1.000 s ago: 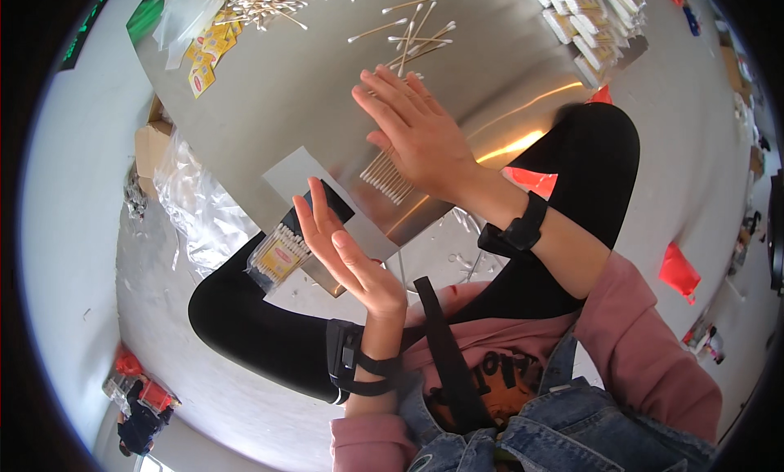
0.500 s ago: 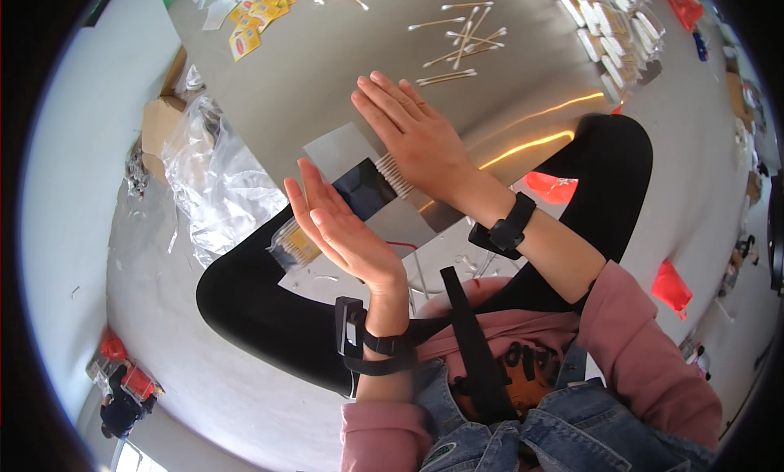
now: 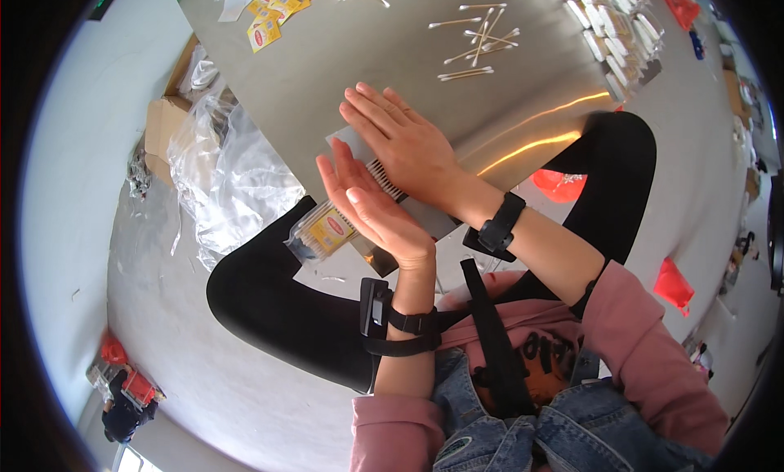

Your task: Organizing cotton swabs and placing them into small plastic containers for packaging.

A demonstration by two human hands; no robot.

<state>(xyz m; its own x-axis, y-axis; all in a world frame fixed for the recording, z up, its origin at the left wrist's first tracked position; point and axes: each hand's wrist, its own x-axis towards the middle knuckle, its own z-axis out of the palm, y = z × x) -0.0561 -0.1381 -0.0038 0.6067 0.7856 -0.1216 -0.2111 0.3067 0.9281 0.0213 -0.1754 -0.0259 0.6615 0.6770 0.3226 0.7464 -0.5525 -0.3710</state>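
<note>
My left hand point(image 3: 371, 207) is stretched out flat near the table's front edge, its fingers pointing up and left. Above it and to the right lies my right hand point(image 3: 412, 155), also flat with straight fingers. A row of cotton swabs point(image 3: 382, 178) shows in the gap between the two hands; the rest of it is hidden under my right hand. Left of my left hand is a clear bag of cotton swabs point(image 3: 314, 231) with a yellow label, partly covered by my fingers. A pale sheet point(image 3: 347, 135) shows beneath the hands.
Loose cotton swabs point(image 3: 482, 39) lie on the metal table point(image 3: 327, 80). Yellow labels point(image 3: 273, 19) are at the far left, and stacked swab packs point(image 3: 616, 39) at the far right. Crumpled clear plastic point(image 3: 233, 162) and a cardboard box point(image 3: 163, 129) sit left of the table.
My hands have come closer together, narrowing the gap over the swab row. The dark patch between them is now mostly covered. More of the bag with the yellow label shows. The view has shifted slightly.
</note>
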